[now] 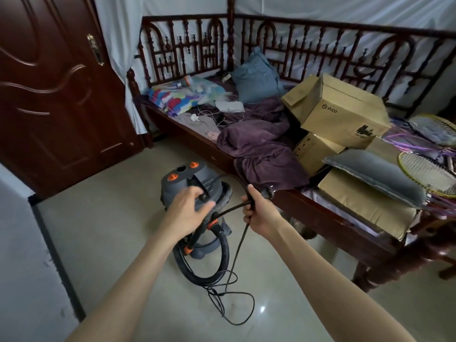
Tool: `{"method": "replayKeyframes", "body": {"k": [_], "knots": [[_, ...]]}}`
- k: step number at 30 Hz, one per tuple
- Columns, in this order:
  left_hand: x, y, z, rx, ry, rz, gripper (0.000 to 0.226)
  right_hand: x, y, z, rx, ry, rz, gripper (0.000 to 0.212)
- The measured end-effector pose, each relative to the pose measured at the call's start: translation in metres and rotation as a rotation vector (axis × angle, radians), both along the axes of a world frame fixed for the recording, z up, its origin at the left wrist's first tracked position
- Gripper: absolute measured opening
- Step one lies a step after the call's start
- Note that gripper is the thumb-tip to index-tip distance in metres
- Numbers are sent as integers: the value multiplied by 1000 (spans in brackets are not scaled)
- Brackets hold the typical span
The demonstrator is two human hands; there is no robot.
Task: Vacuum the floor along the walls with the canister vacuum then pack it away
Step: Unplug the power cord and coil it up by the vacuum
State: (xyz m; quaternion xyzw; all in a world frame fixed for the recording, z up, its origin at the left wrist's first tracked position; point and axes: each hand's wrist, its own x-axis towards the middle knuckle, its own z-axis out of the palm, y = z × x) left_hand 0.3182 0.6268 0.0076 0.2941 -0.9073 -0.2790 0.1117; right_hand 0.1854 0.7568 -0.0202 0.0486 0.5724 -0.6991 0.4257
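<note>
At lower centre, a loose power cord (232, 292) was coiled on the glossy tiled floor (118, 243). The cord was gripped by the right hand (256, 213); the left hand (190, 206) was spread, grasping nothing, over the canister vacuum (190, 183) at mid-frame. Beyond, a cluttered wooden bed (320, 211) and, at upper left, a door (56, 95) were seen.

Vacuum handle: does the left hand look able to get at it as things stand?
Probably yes. The left hand hovers open just above the vacuum top, nothing between; the right hand holds the power cord aside.
</note>
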Motion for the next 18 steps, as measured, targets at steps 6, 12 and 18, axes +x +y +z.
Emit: {"method": "replayKeyframes", "body": {"k": [6, 12, 18], "knots": [[-21, 25, -19, 288, -105, -299, 51, 1, -7, 23, -122, -5, 21, 41], [-33, 38, -28, 517, 61, -283, 25, -19, -11, 65, -372, -175, -3, 43], [-40, 34, -5, 694, 274, -146, 27, -36, -5, 57, -215, 155, 58, 58]]}}
